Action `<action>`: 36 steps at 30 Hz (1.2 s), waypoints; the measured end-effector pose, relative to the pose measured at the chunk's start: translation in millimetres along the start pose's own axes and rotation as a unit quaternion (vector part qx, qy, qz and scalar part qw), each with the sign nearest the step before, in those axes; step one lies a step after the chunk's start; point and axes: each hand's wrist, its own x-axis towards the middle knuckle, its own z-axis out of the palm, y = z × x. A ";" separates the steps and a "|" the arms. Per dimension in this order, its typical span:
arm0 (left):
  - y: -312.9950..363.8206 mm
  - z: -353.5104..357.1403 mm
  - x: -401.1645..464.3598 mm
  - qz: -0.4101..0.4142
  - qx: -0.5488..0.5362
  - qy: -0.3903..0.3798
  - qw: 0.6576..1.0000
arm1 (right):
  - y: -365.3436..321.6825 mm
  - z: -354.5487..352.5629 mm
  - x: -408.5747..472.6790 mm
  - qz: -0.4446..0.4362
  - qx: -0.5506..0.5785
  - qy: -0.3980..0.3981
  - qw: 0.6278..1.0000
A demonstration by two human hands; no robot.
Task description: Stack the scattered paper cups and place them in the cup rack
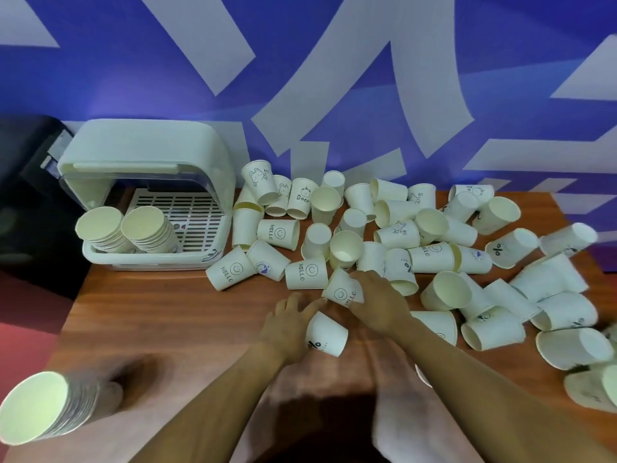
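Observation:
Several white paper cups lie scattered across the wooden table. My right hand grips a smiley "HELLO" cup at the front of the pile. My left hand rests beside it, fingers spread, against a tipped cup with a percent mark. The white cup rack stands at the back left with its lid raised. Two stacks of cups lean inside the rack. Another stack of cups lies at the near left, blurred.
A blue and white patterned wall rises behind the table. A dark object sits left of the rack. The table's left edge runs diagonally from the rack toward the near stack. Bare wood shows in front of the rack.

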 end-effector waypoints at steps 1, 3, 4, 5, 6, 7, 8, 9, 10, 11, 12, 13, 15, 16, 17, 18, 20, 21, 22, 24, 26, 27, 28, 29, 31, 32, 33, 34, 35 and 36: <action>0.1 2.6 3.2 0.001 0.001 -0.001 1.000 | 0.6 0.3 1.8 -0.001 -0.008 -0.002 1.000; 1.3 6.7 9.3 0.002 -0.001 -0.008 1.000 | 2.6 1.1 5.0 0.001 -0.023 -0.019 1.000; 2.0 8.1 11.7 0.003 0.000 -0.012 1.000 | 3.4 1.6 6.8 0.001 -0.029 -0.030 0.999; 2.4 9.6 14.3 0.004 0.000 -0.013 1.000 | 3.8 2.0 8.7 0.000 -0.033 -0.038 0.999; 2.5 11.1 16.6 0.004 0.001 -0.014 1.000 | 3.9 2.5 10.7 -0.002 -0.034 -0.041 0.999; 2.6 12.4 18.9 0.003 0.002 -0.018 1.000 | 3.9 3.1 12.1 -0.005 -0.033 -0.041 0.999; 2.3 14.1 21.1 0.003 0.002 -0.022 1.000 | 3.9 3.7 13.1 -0.008 -0.031 -0.039 0.999; 1.7 15.5 23.1 0.002 0.001 -0.024 1.000 | 4.0 4.5 13.7 -0.011 -0.031 -0.036 0.999; 1.1 17.2 25.5 0.002 0.001 -0.026 1.000 | 4.7 5.6 13.9 -0.014 -0.033 -0.032 0.999; 0.7 18.6 27.6 0.002 0.002 -0.026 1.000 | 5.8 7.2 13.3 -0.018 -0.038 -0.027 0.999; 0.2 20.2 29.6 0.004 0.001 -0.026 1.000 | 7.4 9.3 12.7 -0.022 -0.040 -0.024 0.999; -0.1 21.3 31.4 0.005 -0.004 -0.028 1.000 | 9.3 11.8 12.2 -0.024 -0.037 -0.024 0.999; -0.1 22.0 33.4 0.011 -0.013 -0.026 1.000 | 12.2 16.5 11.2 -0.018 -0.020 -0.034 0.999; -0.6 22.2 34.6 0.018 -0.016 -0.022 0.999 | 13.2 18.4 10.8 -0.011 -0.010 -0.040 0.999; -1.1 22.1 35.3 0.023 -0.019 -0.022 0.999 | 13.6 19.8 10.1 -0.004 0.002 -0.045 0.999; -1.5 21.6 35.8 0.026 -0.022 -0.025 0.999 | 13.8 21.1 9.5 0.003 0.015 -0.048 0.999; -1.0 18.2 34.2 0.025 -0.025 -0.035 0.999 | 14.7 22.7 7.4 0.011 0.036 -0.048 0.998; -0.7 16.1 33.1 0.023 -0.027 -0.039 0.999 | 15.3 23.0 6.0 0.012 0.042 -0.048 0.998; -0.9 14.8 32.3 0.021 -0.027 -0.042 0.999 | 16.0 22.8 4.5 0.012 0.045 -0.046 0.998; -0.1 11.1 29.9 0.020 -0.027 -0.044 0.998 | 18.3 21.7 1.3 0.017 0.051 -0.042 0.998; 0.9 7.5 26.7 0.019 -0.030 -0.045 0.998 | 20.4 19.4 -3.0 0.022 0.061 -0.038 0.997; 1.5 5.8 24.9 0.017 -0.034 -0.045 0.998 | 21.1 17.9 -5.3 0.021 0.067 -0.035 0.997; 1.9 4.5 22.8 0.017 -0.040 -0.044 0.998 | 21.6 16.7 -7.4 0.020 0.076 -0.032 0.996; 2.3 3.1 20.7 0.016 -0.046 -0.041 0.998 | 22.0 15.3 -9.5 0.019 0.086 -0.028 0.996; 2.9 0.2 16.7 0.021 -0.053 -0.035 0.998 | 22.2 12.1 -13.7 0.020 0.107 -0.018 0.994; 3.3 -1.6 14.5 0.021 -0.058 -0.033 0.998 | 22.2 10.5 -15.9 0.021 0.115 -0.015 0.993; 3.7 -3.4 12.4 0.019 -0.064 -0.032 0.997 | 22.3 9.1 -18.2 0.021 0.119 -0.014 0.993; 4.1 -5.3 10.1 0.017 -0.070 -0.031 0.997 | 22.3 7.8 -20.6 0.019 0.120 -0.014 0.992; 4.6 -7.1 7.7 0.013 -0.080 -0.028 0.996 | 22.1 6.6 -23.2 0.016 0.120 -0.013 0.993; 5.0 -8.6 5.4 0.008 -0.093 -0.023 0.995 | 21.9 5.7 -25.5 0.014 0.122 -0.014 0.992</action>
